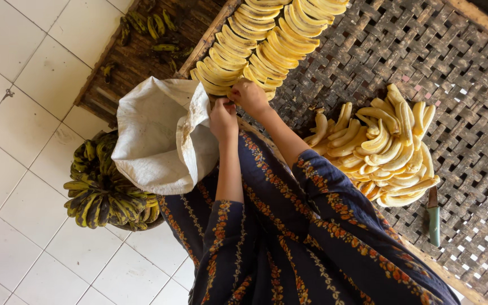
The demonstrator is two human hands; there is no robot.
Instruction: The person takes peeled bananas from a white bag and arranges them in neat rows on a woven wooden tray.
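While both arms reach forward from dark blue, flower-striped sleeves, the left hand (pixel 223 120) and the right hand (pixel 249 96) meet at the near end of a row of peeled bananas (pixel 258 36) laid on a woven bamboo drying rack (pixel 425 68). Both hands look closed narrowly, fingertips pinched on a peeled banana (pixel 219 91) at the row's front edge, though the fingers hide just how much of it each one grips. That banana lies directly ahead of the hands, touching its neighbours, with its long axis running across the row like the others, each fruit overlapping the next in slanted ranks. Of the two, the right hand is further into the row, while the left sits just beside the mouth of a white woven sack (pixel 162 135), which leans open against the rack's wooden edge. To the right, well apart from the hands, a loose heap of peeled bananas (pixel 388 149) rests on the rack, and a green-handled knife (pixel 434 217) lies near it. On the white tiled floor (pixel 18 73) beside the sack sits a bunch of dark green unpeeled bananas (pixel 105 189), and a few more unpeeled bananas (pixel 148 28) lie on another slatted tray further off.
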